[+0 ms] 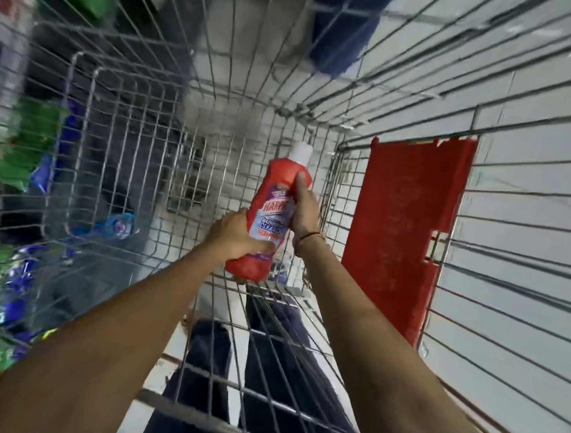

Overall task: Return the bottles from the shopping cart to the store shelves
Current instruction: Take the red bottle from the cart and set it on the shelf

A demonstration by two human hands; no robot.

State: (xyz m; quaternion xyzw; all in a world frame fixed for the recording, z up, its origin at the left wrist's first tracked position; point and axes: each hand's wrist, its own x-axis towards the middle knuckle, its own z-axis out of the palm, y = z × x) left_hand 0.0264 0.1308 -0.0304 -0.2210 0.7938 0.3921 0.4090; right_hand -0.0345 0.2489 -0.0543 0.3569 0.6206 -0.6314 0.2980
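**Red bottle up out of the cart, both hands on it**

Head cam: you've got the bottle (pixel 271 212) tilted inside the cart (pixel 317 124), above its wire floor. Your left hand (pixel 238 236) wraps the lower body; your right hand (pixel 307 206) clamps the shoulder below the white cap. Looks like stiff plastic, probably full and hefty, maybe slick on the label. I'd grip the waist. Shelves left of the cart are a blur.

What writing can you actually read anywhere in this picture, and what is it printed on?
"HARPI": red brand lettering on the red bottle, its end hidden by the right hand.
The blue and red lines lower on the bottle's label, beside the left hand: too blurred to read.
Red plastic flap on the cart: faint embossed marks, unreadable.
Packets on the shelves: blurred, unreadable.
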